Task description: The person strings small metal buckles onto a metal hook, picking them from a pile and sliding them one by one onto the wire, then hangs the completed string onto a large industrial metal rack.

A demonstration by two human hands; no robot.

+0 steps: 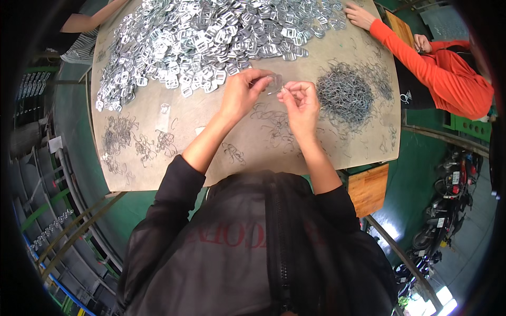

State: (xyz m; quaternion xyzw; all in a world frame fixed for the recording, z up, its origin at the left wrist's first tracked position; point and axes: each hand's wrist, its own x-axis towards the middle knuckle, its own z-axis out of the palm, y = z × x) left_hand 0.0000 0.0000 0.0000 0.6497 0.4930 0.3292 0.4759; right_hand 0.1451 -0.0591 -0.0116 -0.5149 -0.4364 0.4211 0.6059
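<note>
Over the middle of the table, my left hand (242, 94) pinches a flat metal buckle (275, 82) by its edge between thumb and fingers. Close beside it on the right, my right hand (302, 107) is closed in a pinch. A thin piece of wire seems to be between its thumb and forefinger, close to the buckle; it is too fine to make out fully. A large heap of shiny metal buckles (211, 39) spreads beyond my hands. To the right of my right hand lies a dense pile of bent wire pieces (345, 96).
Loose wire pieces (118, 134) lie scattered over the brown tabletop (263, 152). A person in an orange sleeve (392, 45) reaches to the heap from the right; another person's arm (97, 17) is at far left. A wooden stool (369, 189) stands by the near right corner.
</note>
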